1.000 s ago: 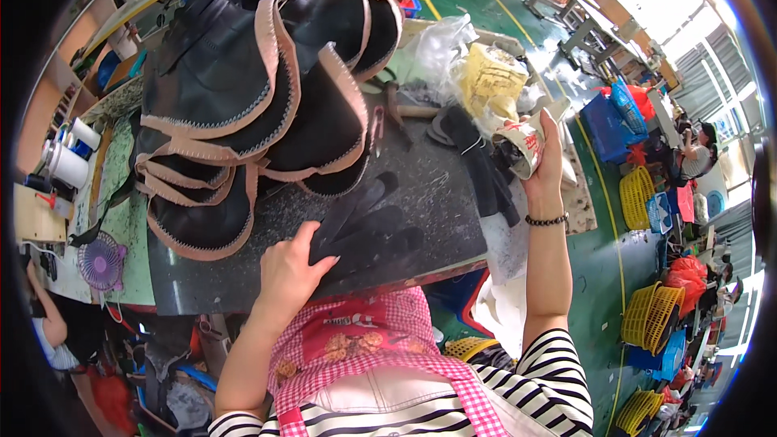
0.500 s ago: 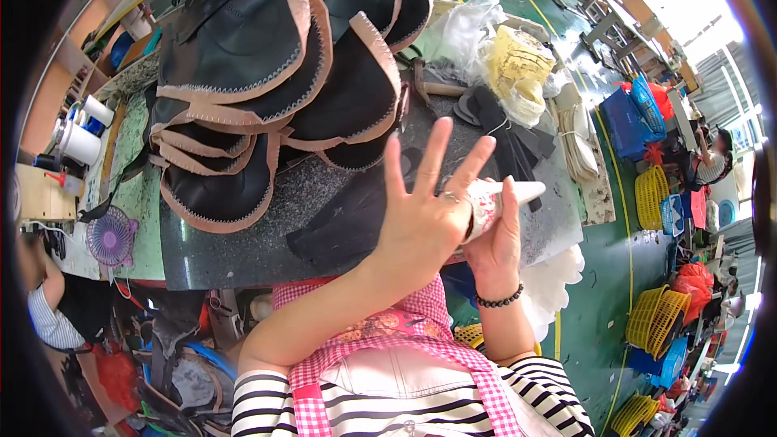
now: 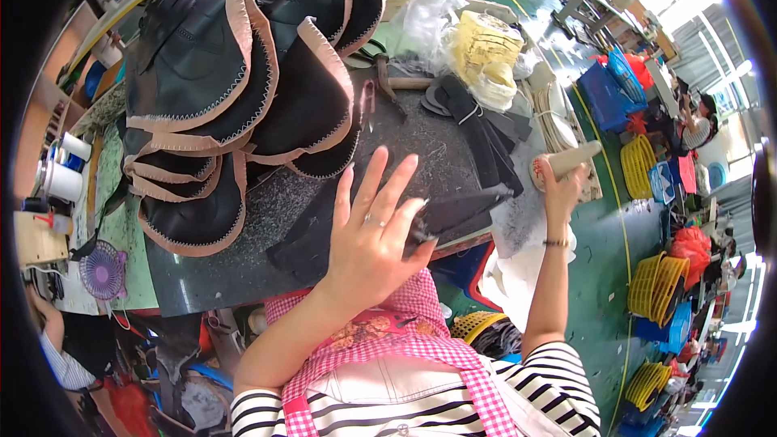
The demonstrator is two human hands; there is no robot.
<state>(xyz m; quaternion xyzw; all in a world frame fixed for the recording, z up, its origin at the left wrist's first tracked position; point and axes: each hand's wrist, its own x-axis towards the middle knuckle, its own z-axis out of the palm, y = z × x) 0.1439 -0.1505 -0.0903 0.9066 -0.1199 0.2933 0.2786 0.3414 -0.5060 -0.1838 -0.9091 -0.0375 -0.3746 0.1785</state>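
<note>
My left hand (image 3: 368,247) is over the near edge of the dark worktop (image 3: 194,279), palm down with its fingers spread. Beside its thumb and index finger is a thin black flat piece (image 3: 465,212); I cannot tell whether they touch it. Farther right, my right hand (image 3: 561,194) is closed round a cream tapered cone (image 3: 573,158) with a red-patterned wide end. The narrow tip points right. To the left stands a pile of black leather boot parts (image 3: 194,57) with beige edging and zigzag stitching. Another black piece (image 3: 303,235) lies partly behind my left hand.
A hammer (image 3: 405,82), dark straps (image 3: 469,129) tied in a bundle, and a yellow wrapped package (image 3: 486,48) with clear plastic lie at the back. A purple fan (image 3: 103,269) stands left. Yellow baskets (image 3: 657,283) are on the floor at right. Another person (image 3: 700,123) sits far right.
My right hand has moved right and away with the cone, apart from my left hand. My left hand has moved left and slightly nearer, with fingers still spread. The view has shifted.
</note>
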